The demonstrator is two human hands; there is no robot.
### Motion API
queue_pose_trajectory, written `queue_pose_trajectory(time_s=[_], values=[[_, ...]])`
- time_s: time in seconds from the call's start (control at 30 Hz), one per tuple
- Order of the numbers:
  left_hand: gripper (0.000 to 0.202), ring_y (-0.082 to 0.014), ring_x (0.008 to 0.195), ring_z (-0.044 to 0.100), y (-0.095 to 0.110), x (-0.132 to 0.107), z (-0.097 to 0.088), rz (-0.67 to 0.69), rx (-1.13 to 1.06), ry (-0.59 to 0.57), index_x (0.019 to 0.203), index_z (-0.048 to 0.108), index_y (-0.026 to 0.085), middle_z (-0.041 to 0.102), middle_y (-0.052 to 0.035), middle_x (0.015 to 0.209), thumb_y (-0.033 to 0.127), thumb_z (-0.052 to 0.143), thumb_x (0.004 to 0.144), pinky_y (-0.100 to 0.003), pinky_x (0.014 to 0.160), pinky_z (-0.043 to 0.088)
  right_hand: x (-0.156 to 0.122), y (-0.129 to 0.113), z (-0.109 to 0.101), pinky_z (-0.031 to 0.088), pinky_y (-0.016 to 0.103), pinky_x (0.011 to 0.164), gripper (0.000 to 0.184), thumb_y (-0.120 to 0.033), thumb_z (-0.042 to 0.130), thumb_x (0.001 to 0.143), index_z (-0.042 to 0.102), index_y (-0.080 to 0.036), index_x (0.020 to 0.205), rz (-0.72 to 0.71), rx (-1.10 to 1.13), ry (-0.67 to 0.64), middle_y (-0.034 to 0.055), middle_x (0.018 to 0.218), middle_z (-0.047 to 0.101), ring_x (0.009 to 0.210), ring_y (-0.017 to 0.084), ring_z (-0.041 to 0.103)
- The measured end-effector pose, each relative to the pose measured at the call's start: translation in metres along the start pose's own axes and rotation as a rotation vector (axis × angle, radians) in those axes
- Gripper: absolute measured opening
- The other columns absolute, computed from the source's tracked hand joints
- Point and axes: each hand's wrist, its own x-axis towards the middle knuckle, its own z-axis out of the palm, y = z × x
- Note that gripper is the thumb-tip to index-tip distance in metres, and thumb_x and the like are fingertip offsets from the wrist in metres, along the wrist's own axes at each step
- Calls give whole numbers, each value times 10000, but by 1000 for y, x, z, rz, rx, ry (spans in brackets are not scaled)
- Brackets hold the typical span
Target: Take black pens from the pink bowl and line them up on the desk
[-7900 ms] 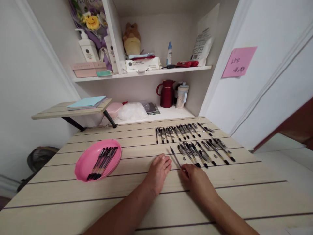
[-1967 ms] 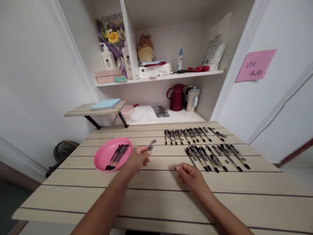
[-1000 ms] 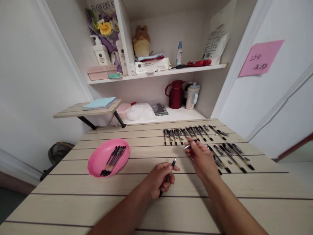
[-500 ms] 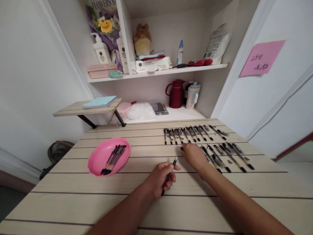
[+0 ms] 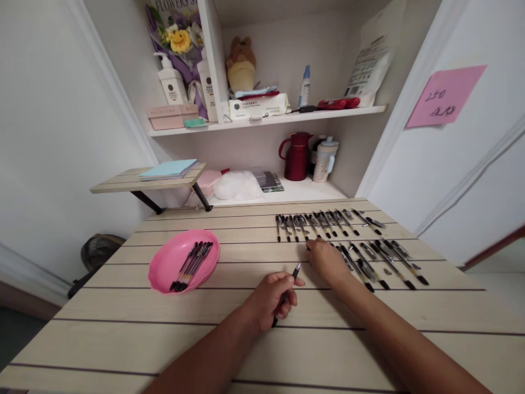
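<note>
Left hand [image 5: 275, 298] with fingers clamped on a black pen [image 5: 294, 273] above the counter [image 5: 135, 323], right hand [image 5: 327, 262] low beside rows of pen parts [image 5: 357, 269], its fingers bent but hold unclear, pink bowl [image 5: 161, 268] of pens [image 5: 192, 266] farther left.

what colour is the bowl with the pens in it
The bowl is bright pink, best seen in the head view.

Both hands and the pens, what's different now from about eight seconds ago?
The left hand, then open and without a pen, now grips a metal-tipped pen. The right hand, which held a slim pen piece, has moved forward beside the near row; what it grips now is mostly hidden. The pink dish still holds its pens, and the far row looks unchanged.
</note>
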Motion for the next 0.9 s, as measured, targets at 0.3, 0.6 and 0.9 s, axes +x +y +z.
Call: queue_pose_trajectory(time_s=[0.3,0.6,0.9], values=[[372,-22,319,327,0,0,2,3,-24,27,935,554,117,499,39,542,431,538,736,-183,334,148,-4,22,-15,362,234,547,254,-324,409,797,624,-190,787,149,570,183,22,649,641,590,153,570],[360,-33,312,336,1,0,5,33,-45,36,986,552,109,502,34,541,374,518,744,-190,326,167,-27,14,-10,273,236,506,219,-338,468,762,600,-204,651,74,376,63,18,597,621,543,136,516],[303,-30,312,343,-1,1,6,59,-11,25,904,540,125,508,36,554,372,532,729,-181,322,199,-35,-17,-15,273,227,431,385,-552,501,712,488,-195,569,128,1145,-186,-41,409,478,385,96,404]])
